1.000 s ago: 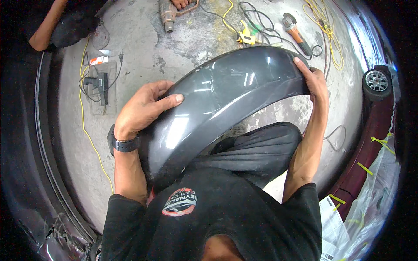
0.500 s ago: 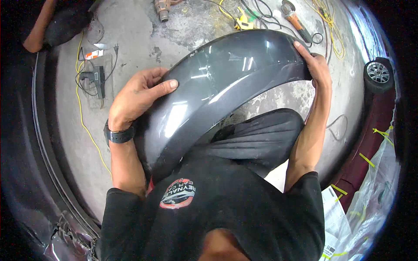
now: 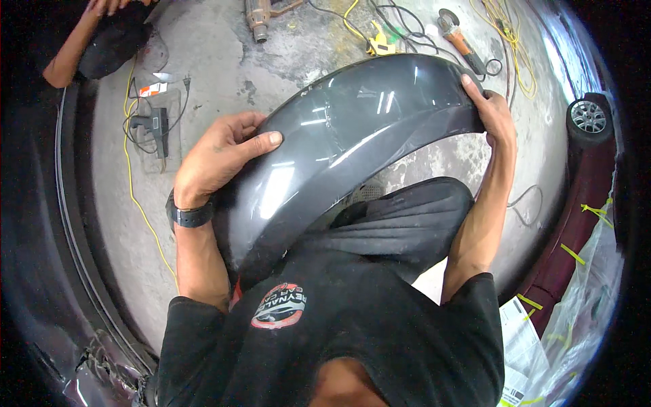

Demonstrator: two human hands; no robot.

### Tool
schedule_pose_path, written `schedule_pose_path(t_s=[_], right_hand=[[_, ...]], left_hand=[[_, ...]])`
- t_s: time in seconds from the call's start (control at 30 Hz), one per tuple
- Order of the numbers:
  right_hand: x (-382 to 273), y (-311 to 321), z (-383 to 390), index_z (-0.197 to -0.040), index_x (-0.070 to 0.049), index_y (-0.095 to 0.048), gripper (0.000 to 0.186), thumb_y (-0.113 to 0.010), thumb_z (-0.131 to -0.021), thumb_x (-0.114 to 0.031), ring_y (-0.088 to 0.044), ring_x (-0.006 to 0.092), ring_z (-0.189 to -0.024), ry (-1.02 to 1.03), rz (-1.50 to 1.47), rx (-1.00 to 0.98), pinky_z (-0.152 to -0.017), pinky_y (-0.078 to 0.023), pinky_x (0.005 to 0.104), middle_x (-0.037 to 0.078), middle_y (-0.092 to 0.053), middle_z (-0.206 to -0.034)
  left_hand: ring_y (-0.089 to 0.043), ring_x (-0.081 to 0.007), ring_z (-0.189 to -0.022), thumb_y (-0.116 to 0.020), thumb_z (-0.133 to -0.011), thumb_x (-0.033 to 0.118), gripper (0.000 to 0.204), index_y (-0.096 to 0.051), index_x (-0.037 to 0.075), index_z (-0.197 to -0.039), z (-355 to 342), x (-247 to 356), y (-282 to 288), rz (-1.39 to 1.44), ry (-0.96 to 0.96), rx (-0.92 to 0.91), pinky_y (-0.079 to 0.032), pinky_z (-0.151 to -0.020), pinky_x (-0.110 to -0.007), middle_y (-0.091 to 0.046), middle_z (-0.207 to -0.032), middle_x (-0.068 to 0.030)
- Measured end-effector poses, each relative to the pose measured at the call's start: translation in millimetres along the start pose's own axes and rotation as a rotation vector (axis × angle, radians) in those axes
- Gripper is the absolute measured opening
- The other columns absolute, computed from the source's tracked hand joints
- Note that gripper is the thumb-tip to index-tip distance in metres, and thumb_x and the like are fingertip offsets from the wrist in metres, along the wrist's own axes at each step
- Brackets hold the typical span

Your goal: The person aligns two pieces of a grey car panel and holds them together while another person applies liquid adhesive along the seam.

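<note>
A glossy dark grey car fender [image 3: 352, 115] with a curved wheel-arch edge lies across my lap. Light streaks reflect off its painted face, and thin scratch marks run down its middle. My left hand [image 3: 227, 152] grips the upper left edge, thumb flat on the paint and fingers curled at the rim. At the far right end, my right hand [image 3: 495, 115] clasps the tip with the thumb on top; its other fingers are mostly hidden behind the panel. My raised knee in black trousers [image 3: 413, 210] shows inside the arch.
On the concrete floor lie a gun-shaped corded tool [image 3: 156, 132], a heat gun [image 3: 258, 20], a yellow tool [image 3: 381, 42], an angle grinder [image 3: 461, 42] and tangled cables. A dark car body [image 3: 68, 203] borders the left. Another person's arm [image 3: 74, 47] shows top left; a wheel [image 3: 588, 119] stands right.
My view has shifted slightly, so the fender and floor tools sit a little lower in the picture. Both hands keep their hold. The other person's hand has come into view at top left.
</note>
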State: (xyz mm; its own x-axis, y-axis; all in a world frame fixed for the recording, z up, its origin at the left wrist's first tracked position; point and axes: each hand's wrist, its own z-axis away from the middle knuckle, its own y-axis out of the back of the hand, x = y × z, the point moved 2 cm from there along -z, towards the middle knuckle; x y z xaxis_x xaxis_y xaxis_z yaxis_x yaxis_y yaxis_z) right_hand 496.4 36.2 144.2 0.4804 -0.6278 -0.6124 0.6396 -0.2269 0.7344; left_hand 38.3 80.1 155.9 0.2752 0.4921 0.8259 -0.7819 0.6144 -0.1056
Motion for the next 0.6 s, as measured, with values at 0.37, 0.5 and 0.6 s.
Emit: schedule_pose_path(t_s=[0.37,0.5,0.6], right_hand=[[-6.6,-0.1,6.5,-0.089,0.015,-0.069,0.084,-0.081,-0.069,-0.066,-0.061,0.02,-0.061,-0.027,0.0,-0.073,-0.056,-0.046,0.0324,0.013,-0.065,-0.073],[-3.3,2.5,0.7,-0.089,0.015,-0.07,0.081,-0.083,-0.07,-0.063,-0.062,0.0192,-0.062,-0.077,0.027,-0.072,-0.059,-0.048,0.0317,0.013,-0.066,-0.073],[-12.9,0.2,11.8,-0.088,0.015,-0.07,0.078,-0.083,-0.071,-0.06,-0.062,0.0187,-0.062,-0.029,-0.046,-0.076,-0.059,-0.048,0.0308,0.013,-0.067,-0.074]], left_hand=[[-0.063,-0.0095,-0.081,-0.072,-0.093,0.029,0.042,-0.065,-0.006,-0.116,1.3,-3.7,-0.1,-0.085,-0.017,0.047,-0.052,-0.072,-0.025,-0.07,-0.096,-0.0062],[-0.064,-0.0099,-0.081,-0.072,-0.093,0.03,0.043,-0.066,-0.006,-0.115,0.6,-4.8,-0.5,-0.051,-0.037,0.03,-0.053,-0.073,-0.025,-0.07,-0.096,-0.0062],[-0.064,-0.0102,-0.081,-0.072,-0.093,0.03,0.042,-0.066,-0.005,-0.115,0.4,-5.7,-0.1,-0.033,-0.056,0.026,-0.053,-0.073,-0.025,-0.071,-0.096,-0.0065]])
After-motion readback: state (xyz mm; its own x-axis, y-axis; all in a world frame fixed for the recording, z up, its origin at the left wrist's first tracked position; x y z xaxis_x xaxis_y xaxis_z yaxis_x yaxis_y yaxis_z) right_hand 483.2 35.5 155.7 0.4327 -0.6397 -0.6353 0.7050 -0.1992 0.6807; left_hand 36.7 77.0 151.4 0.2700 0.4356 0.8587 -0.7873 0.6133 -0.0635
